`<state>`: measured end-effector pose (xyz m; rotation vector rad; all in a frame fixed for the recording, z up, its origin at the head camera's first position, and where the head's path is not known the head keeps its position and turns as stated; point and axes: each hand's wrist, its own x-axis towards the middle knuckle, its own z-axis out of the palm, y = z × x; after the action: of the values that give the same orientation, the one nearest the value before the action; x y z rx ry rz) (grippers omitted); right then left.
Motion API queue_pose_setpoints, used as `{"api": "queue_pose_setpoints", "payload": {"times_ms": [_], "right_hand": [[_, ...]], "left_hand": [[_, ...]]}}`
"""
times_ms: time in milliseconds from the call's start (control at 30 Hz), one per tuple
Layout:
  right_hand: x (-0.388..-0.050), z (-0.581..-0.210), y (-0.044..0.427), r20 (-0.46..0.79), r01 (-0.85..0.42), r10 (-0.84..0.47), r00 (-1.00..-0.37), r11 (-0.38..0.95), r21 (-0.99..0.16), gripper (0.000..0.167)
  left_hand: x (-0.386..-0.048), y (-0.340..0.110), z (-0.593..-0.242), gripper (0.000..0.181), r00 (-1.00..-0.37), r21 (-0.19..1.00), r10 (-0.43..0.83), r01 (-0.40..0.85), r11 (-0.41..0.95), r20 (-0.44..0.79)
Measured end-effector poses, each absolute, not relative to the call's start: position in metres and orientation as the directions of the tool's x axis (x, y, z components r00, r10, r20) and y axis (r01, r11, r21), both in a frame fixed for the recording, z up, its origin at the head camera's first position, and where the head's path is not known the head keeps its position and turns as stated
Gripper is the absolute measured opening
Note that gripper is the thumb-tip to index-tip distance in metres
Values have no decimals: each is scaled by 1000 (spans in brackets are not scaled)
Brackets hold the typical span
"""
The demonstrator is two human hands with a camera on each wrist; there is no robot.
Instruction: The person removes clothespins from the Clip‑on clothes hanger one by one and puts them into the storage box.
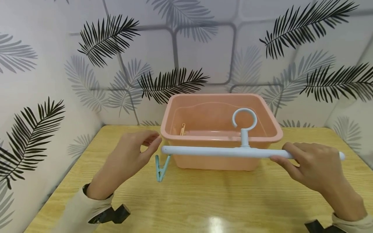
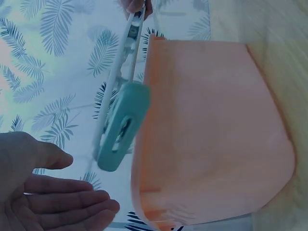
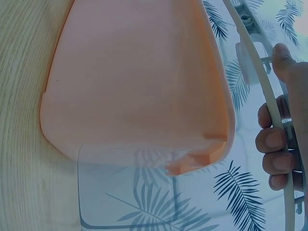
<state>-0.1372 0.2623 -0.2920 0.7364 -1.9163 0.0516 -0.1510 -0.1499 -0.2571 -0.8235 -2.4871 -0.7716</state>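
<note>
My right hand [image 1: 317, 165] grips a pale blue clip hanger [image 1: 204, 151] near its right end, with fingers curled round the bar. The hanger is held level in front of the pink basin [image 1: 215, 163], its round hook upward. From the hanger's left end hangs a teal clothespin [image 1: 160, 177], seen large in the left wrist view as a clothespin [image 2: 138, 96] with a slot. Just left of that end is my left hand [image 1: 135, 149], fingers relaxed and holding nothing. In the left wrist view its fingers [image 2: 67, 200] are extended, apart from the clothespin.
Inside the basin, at its left, a small light orange clip [image 1: 182, 130] shows; the near wall hides part of the inside. The basin stands on a wood-grain table [image 1: 186, 200] before a leaf-patterned wall [image 1: 204, 55]. Another wall runs along the left side.
</note>
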Motion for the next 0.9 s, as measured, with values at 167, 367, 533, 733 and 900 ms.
{"api": "queue_pose_setpoints", "payload": {"times_ms": [167,367,533,733,900], "right_hand": [[-137,-290,261,839,-518,-472,-271,806,287,60],[-136,-290,258,837,-530,-475,-272,800,282,59],[-135,-291,257,838,-541,-475,-268,794,277,59],[-135,-291,256,834,-548,-480,-271,790,277,58],[-135,-292,257,831,-548,-484,-273,788,279,58]], "left_hand": [[-137,-152,-278,17,-816,534,395,575,620,422],[-124,-156,-296,30,-877,825,442,385,414,187],[-124,-154,-307,37,-855,983,517,123,133,37],[-126,-148,-322,27,-809,991,584,-5,-135,75],[-127,-145,-329,18,-752,962,646,-60,-267,132]]}}
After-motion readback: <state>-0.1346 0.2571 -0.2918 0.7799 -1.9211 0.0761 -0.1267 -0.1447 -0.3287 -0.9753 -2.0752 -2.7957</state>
